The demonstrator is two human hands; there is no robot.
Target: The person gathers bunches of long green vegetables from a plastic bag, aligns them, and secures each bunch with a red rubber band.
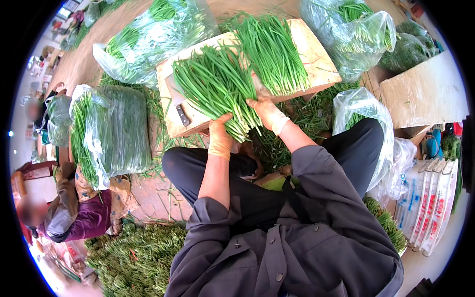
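Observation:
A loose bunch of garlic chives [217, 83] lies over the left half of a low wooden work board [315, 52]. Its pale stem ends point towards me and overhang the near edge. My left hand [220, 136], in a thin orange glove, grips the stems from the left, thumb on top. From the right, my gloved right hand [268, 114] holds the same stems. A second bunch of chives [272, 55] rests on the board's right half, stem ends near the front edge. Left of the held bunch lies a cleaver [183, 115] with a black riveted handle; leaves partly cover its blade.
Clear plastic bags of chives stand at far left [159, 41], left [126, 130] and far right [349, 41]. An opened plastic bag [382, 107] is by my right knee. Bundled chives [137, 260] cover the floor behind left. A co-worker [81, 219] sits at left.

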